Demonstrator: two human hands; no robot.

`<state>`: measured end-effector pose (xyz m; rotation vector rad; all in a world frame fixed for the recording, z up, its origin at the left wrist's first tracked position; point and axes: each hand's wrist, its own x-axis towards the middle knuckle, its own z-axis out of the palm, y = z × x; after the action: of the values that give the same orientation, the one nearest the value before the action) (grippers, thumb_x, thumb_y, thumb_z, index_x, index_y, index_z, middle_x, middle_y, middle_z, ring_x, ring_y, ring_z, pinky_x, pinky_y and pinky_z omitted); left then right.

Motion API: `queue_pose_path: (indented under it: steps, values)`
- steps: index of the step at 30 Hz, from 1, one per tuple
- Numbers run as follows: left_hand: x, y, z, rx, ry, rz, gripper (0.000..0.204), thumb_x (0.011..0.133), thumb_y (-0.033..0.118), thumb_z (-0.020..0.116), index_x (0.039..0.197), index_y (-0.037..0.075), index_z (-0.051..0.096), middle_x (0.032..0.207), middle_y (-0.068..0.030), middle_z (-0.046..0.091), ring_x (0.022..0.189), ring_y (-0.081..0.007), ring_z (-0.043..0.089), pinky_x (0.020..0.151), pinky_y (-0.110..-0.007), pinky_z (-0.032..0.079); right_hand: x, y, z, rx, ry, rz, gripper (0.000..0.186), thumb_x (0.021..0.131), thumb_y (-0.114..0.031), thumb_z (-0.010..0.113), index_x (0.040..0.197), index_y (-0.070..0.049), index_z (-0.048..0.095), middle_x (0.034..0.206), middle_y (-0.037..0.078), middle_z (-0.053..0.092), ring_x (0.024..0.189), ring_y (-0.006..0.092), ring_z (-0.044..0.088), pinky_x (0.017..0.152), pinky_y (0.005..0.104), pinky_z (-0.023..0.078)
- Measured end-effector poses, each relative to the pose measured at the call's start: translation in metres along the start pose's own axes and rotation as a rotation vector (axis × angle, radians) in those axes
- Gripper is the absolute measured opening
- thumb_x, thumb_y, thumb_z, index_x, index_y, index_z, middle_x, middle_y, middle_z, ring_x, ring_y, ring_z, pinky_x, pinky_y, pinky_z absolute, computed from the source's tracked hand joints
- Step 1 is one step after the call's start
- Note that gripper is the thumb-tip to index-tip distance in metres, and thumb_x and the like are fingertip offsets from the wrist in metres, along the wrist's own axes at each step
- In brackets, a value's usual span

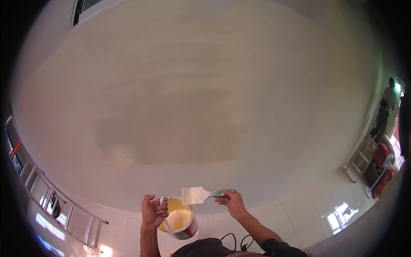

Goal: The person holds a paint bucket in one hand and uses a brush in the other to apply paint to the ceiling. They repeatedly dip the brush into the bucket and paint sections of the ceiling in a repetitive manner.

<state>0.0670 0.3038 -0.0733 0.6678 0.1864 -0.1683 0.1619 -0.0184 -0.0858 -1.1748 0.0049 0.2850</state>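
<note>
Paintbrush is held crosswise in the closed right hand, bristles pointing left by the bucket rim. White handle's hooked by the curled left hand.

Soft, rather dim light washes unevenly over the broad wall, which falls duller toward its far right and catches a faint sheen low on its darker patch. Hard, window-shaped glare bounces off the glossy floor tiles on the right; white streaks and one warm spot flare at near left. A greenish-white glow burns at the right, leaving the person beside it murky. I see the paintbrush fairly crisply, while outer things soften. The ladder bows at left, and blackness swallows every corner.
</note>
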Motion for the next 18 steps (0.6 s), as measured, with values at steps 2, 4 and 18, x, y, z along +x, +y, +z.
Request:
queue_pose_path:
  steps: [2,4,18]
  values:
    - [-0.007,-0.005,0.017,0.021,-0.005,-0.003,0.052,0.088,0.052,0.046,0.098,0.002,0.059,0.063,0.0067,0.036,0.049,-0.0046,0.028,0.048,-0.022,0.025,-0.003,-0.006,0.000,-0.008,-0.006,0.004,0.025,0.099,-0.020,0.057,0.102,0.003,0.064,0.095,0.019,0.074,0.078,0.0244,0.074,0.068,0.0321,0.055]
    - [-0.011,-0.008,0.027,0.028,-0.003,-0.006,0.053,0.089,0.052,0.045,0.099,0.002,0.059,0.064,0.0065,0.037,0.050,-0.0044,0.029,0.048,-0.021,0.026,-0.004,-0.012,0.002,-0.025,-0.017,-0.004,0.024,0.098,-0.020,0.057,0.100,0.003,0.065,0.094,0.019,0.074,0.077,0.0243,0.074,0.068,0.0319,0.055]
    - [-0.020,0.002,0.066,0.069,-0.074,-0.042,0.058,0.091,0.054,0.043,0.102,-0.001,0.060,0.069,0.0052,0.040,0.054,-0.0028,0.029,0.049,-0.018,0.025,-0.024,-0.060,0.039,-0.454,-0.128,-0.211,0.018,0.094,-0.013,0.062,0.094,0.004,0.068,0.078,0.011,0.071,0.065,0.0189,0.071,0.059,0.0275,0.051]
